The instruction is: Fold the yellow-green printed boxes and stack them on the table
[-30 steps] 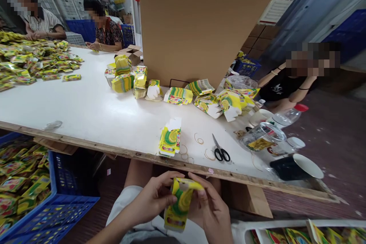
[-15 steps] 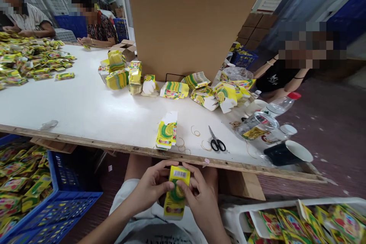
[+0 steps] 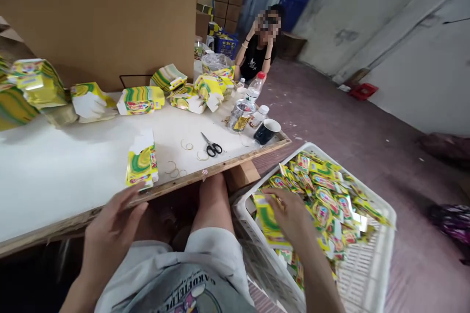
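My left hand (image 3: pixel 112 227) is at the table's front edge with thumb and fingers apart and nothing in it. Its fingertips are close to a small stack of flat yellow-green cartons (image 3: pixel 141 164) with white flaps; whether they touch is hard to tell. On my right, my right hand (image 3: pixel 290 212) reaches over the white plastic crate (image 3: pixel 385 249), its fingers closed on a yellow-green carton (image 3: pixel 270 222) inside the rim. Many similar filled cartons (image 3: pixel 323 195) lie heaped in that crate.
Black-handled scissors (image 3: pixel 213 148) and rubber bands (image 3: pixel 174 170) lie on the table. Bottles, a clear jar (image 3: pixel 241 116) and a dark mug (image 3: pixel 267 132) stand near its right corner. Bundled cartons (image 3: pixel 141 100) line a large cardboard box (image 3: pixel 110 19). A person (image 3: pixel 259 54) sits beyond.
My view has swung right. Both hands held one carton over my lap; now they are apart, the right with a carton at the crate, the left empty near the flat cartons.
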`<action>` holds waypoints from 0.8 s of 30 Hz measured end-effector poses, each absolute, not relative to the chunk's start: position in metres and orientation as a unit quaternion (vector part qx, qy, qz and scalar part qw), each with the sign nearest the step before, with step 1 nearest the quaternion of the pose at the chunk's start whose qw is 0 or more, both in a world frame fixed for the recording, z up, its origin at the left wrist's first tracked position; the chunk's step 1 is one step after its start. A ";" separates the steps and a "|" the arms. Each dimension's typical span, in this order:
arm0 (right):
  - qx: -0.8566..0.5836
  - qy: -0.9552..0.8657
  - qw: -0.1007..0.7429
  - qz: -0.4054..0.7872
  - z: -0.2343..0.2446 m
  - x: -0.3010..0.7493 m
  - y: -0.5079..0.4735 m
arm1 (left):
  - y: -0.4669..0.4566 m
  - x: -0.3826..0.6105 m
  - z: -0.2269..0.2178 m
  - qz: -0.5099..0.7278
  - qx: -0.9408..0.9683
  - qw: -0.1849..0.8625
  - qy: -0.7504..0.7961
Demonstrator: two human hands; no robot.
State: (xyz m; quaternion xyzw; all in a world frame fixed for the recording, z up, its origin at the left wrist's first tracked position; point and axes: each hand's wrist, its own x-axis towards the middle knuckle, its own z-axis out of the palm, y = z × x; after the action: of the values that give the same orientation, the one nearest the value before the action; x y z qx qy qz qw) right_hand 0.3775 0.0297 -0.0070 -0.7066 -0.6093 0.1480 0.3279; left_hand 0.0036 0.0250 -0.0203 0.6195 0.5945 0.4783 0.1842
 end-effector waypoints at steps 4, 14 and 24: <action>-0.728 -0.581 0.326 0.158 -0.006 0.406 0.018 | 0.058 -0.028 -0.033 0.414 0.687 0.070 0.593; -0.543 -0.618 0.364 0.437 -0.029 0.233 0.036 | 0.060 -0.045 -0.059 0.361 0.715 -0.065 0.595; -0.458 -0.391 0.532 0.595 -0.020 0.184 0.041 | -0.007 0.022 -0.036 0.551 0.569 0.262 0.552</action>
State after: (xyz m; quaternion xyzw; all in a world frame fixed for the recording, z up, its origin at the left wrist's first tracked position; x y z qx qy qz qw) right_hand 0.1842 0.0411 -0.0200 -0.4581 -0.3911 0.5951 0.5321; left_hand 0.0216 -0.0070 -0.0358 0.5687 0.5517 0.5512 0.2616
